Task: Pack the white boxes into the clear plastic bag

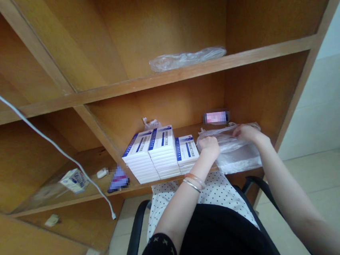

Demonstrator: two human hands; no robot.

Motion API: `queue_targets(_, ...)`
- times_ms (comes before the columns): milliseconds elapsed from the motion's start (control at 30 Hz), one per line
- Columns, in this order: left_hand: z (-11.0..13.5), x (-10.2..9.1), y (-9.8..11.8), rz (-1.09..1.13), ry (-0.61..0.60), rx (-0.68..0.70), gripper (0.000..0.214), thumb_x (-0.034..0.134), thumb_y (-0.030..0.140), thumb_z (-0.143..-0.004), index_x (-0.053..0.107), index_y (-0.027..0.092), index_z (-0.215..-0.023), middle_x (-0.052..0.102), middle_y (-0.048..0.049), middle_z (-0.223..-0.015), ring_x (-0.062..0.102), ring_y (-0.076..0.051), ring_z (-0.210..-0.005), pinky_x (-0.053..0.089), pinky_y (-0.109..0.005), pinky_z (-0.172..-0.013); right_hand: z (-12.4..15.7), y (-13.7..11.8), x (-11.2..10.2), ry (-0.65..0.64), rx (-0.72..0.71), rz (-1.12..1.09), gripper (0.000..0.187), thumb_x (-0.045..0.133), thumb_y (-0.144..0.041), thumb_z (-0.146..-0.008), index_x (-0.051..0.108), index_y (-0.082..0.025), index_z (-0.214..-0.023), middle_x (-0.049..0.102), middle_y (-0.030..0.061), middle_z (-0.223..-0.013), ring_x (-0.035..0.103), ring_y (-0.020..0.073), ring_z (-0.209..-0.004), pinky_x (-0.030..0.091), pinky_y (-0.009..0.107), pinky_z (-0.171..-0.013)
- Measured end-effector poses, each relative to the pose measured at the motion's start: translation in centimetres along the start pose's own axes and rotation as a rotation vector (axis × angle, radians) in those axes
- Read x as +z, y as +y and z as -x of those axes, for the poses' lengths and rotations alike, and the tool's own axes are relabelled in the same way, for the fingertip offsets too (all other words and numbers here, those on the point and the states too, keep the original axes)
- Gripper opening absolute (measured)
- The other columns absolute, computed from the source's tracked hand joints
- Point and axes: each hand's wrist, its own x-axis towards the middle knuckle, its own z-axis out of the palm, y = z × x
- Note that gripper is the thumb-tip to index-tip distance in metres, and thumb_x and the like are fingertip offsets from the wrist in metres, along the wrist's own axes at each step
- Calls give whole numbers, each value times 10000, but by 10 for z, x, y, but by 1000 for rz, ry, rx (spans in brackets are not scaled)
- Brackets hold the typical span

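Note:
A clear plastic bag [239, 155] lies on the wooden shelf [188, 130], hanging a little over its front edge. My left hand [209, 147] is closed on the bag's left top edge. My right hand [247, 133] grips the bag's right top edge with its fingers curled. Just left of the bag stand three stacks of white and blue boxes [157, 152], the rightmost stack lower than the other two. Bracelets sit on my left wrist.
Another crumpled plastic bag [187, 58] lies on the shelf above. The left compartment holds a small white carton [73, 181], a small white object [102, 173] and a hanging white cable [54, 144]. A black chair [138, 231] is under me.

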Motion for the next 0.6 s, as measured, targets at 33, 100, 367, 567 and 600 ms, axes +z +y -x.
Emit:
queue_targets(33,1,-3,-1,-4,7,1,288,506,117,-816,687,91,-1037,692,-195,-1026,638,-260,-1045,505,-347,-853,3,-1,-5,-6,8,-7,298,532,-106,-693,739,-188,-891,729,43,-987,654,187,-925,456,230,-782)
queue_targets(100,3,-11,-2,-14,21,16,283,513,132,-819,692,98,-1035,693,-191,-1022,634,-261,-1050,499,-346,-860,9,-3,-16,12,13,-6,264,535,-155,-713,742,-193,-871,733,44,-950,654,204,-923,455,246,-769)
queue_targets(367,16,-37,-8,-61,-114,122,369,610,194,-753,661,112,-1109,668,-185,-1110,637,-291,-1016,524,-368,-815,33,-13,-41,-222,53,-2,144,664,-297,-662,757,-263,-768,730,42,-889,658,288,-900,500,345,-755)
queue_targets(567,15,-35,-12,-92,-295,158,498,690,243,-682,627,103,-1157,666,-180,-1113,635,-301,-989,503,-419,-874,25,-11,-32,-318,-61,30,130,667,-255,-642,755,-272,-736,720,46,-966,651,291,-938,512,361,-815)
queue_targets(600,14,-32,-13,-91,-317,164,493,690,232,-677,629,104,-1150,674,-174,-1092,642,-291,-964,508,-407,-865,22,-8,-28,-321,-71,27,150,664,-249,-633,755,-280,-747,723,35,-951,658,278,-917,520,344,-795)
